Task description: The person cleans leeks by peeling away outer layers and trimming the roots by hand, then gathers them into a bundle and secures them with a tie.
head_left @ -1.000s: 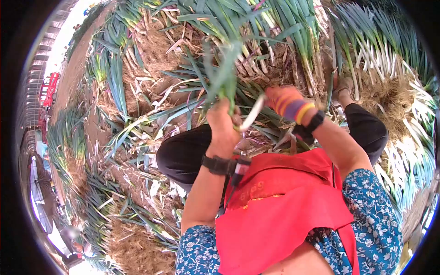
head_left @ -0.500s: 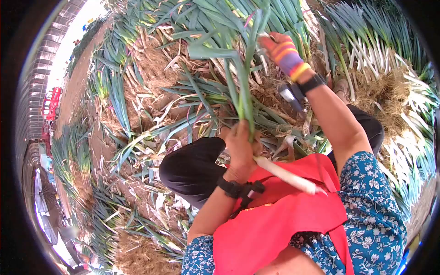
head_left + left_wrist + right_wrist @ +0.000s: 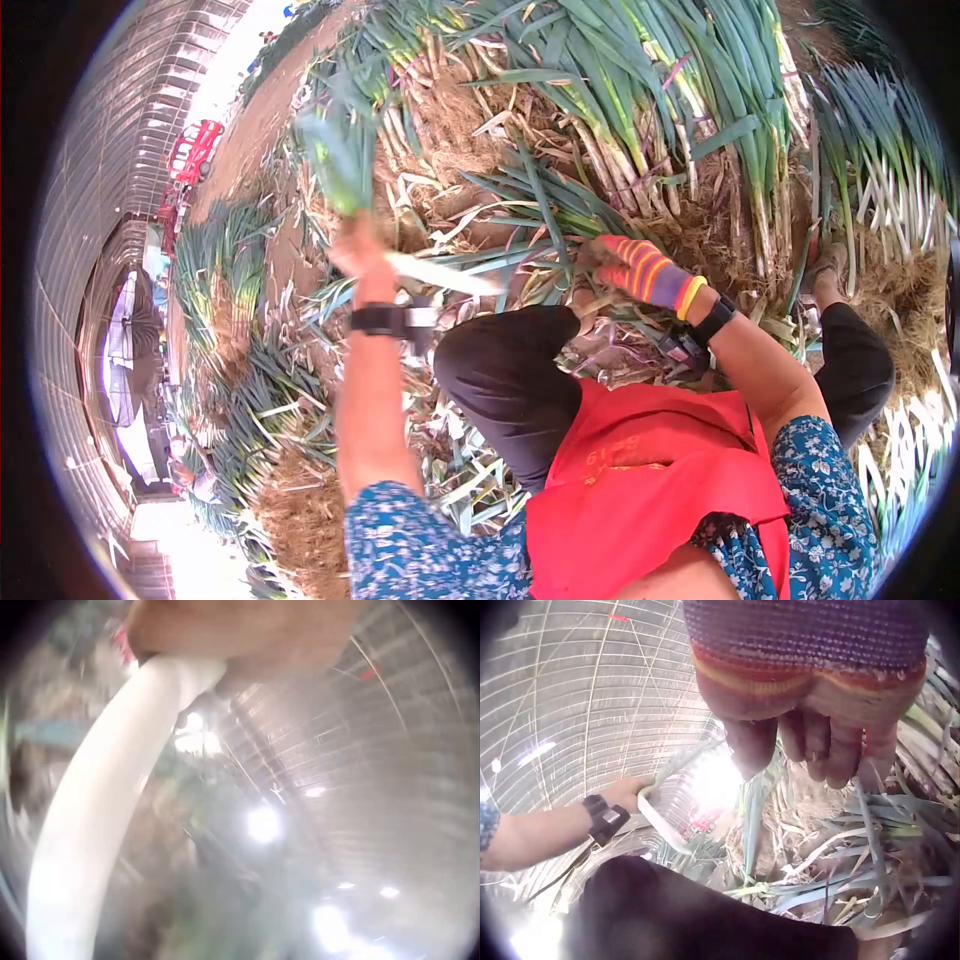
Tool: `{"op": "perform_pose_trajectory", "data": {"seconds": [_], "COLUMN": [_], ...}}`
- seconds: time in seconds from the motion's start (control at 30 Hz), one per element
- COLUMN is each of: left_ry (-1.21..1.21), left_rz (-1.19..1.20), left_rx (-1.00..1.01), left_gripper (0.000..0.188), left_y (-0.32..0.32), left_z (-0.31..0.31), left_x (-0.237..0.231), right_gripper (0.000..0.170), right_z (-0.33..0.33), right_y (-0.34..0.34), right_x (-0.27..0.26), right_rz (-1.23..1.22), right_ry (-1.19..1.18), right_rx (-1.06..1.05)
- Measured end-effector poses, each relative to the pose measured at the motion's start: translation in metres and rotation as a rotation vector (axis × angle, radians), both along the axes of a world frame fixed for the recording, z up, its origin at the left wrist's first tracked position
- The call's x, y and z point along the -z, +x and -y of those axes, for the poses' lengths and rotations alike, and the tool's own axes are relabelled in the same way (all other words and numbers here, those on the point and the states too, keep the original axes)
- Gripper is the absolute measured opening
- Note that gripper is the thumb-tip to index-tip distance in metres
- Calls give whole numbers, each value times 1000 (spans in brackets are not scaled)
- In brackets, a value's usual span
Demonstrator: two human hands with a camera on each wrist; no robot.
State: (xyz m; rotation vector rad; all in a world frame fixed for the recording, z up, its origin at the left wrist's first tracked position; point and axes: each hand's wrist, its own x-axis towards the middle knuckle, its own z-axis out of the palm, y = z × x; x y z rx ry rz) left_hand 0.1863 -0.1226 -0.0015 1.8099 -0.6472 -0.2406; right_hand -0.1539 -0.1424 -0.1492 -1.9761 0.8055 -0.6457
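Observation:
My left hand (image 3: 362, 252) grips a green onion around its stalk, out to the left above the piles. The onion's white stem (image 3: 445, 274) points right and its green leaves (image 3: 340, 165) point up, blurred; in the left wrist view the smooth white stem (image 3: 94, 802) hangs below the fist. My right hand (image 3: 640, 268), in a striped fingerless glove, hangs low over the leaves and scraps between the knees. In the right wrist view the right hand's fingers (image 3: 817, 742) point down, loosely bent, and nothing shows held in them.
Bundles of unpeeled onions with roots (image 3: 620, 130) lie ahead. Peeled white onions (image 3: 890, 200) are piled at the right. More onions (image 3: 225, 270) and a red vehicle (image 3: 195, 152) stand at the left. Bent knees (image 3: 510, 375) flank the scraps.
My left hand has swung from the lap out to the left with the onion. My right hand rose toward the leaves ahead, then came back down. The view has turned left.

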Motion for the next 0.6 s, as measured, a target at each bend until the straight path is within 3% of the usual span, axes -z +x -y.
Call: {"op": "perform_pose_trajectory", "data": {"seconds": [0.07,0.1,0.13,0.17,0.2,0.23,0.27,0.33,0.4,0.43,0.47,0.53,0.6], "left_ry": [253,354,387,363,316,297,231,136,123,142,205,233,537], "left_rz": [235,233,134,-9,-163,-295,-287,-285,-414,-541,-570,-582,-788], "left_rx": [21,155,313,446,588,493,663,912,1041,1088,1159,1240,1219], "left_gripper": [27,30,34,37,41,32,29,26,27,29,24,25,23], "left_y": [81,108,121,114,77,43,-13,-126,-197,-224,-250,-285,-304], "left_z": [-14,-23,-26,-24,-5,12,20,43,62,69,70,73,75], "left_x": [-9,-6,0,5,14,19,8,-12,-14,-11,-6,17,36], "right_gripper": [53,50,48,48,49,48,48,49,48,48,52,58,66], "right_z": [2,-3,-5,-6,-6,-5,-1,10,30,38,51,71,92], "right_y": [5,7,8,4,-1,-12,-24,-60,-116,-147,-176,-229,-253], "right_x": [9,0,20,30,41,55,70,113,160,207,169,174,170], "right_rz": [-56,-140,-116,-49,20,-64,-76,-368,-353,-286,-431,-450,-648], "right_ry": [-260,-269,-286,-158,-32,6,13,252,197,-12,267,287,239], "right_rx": [15,31,62,56,57,87,105,276,510,683,727,865,989]}}
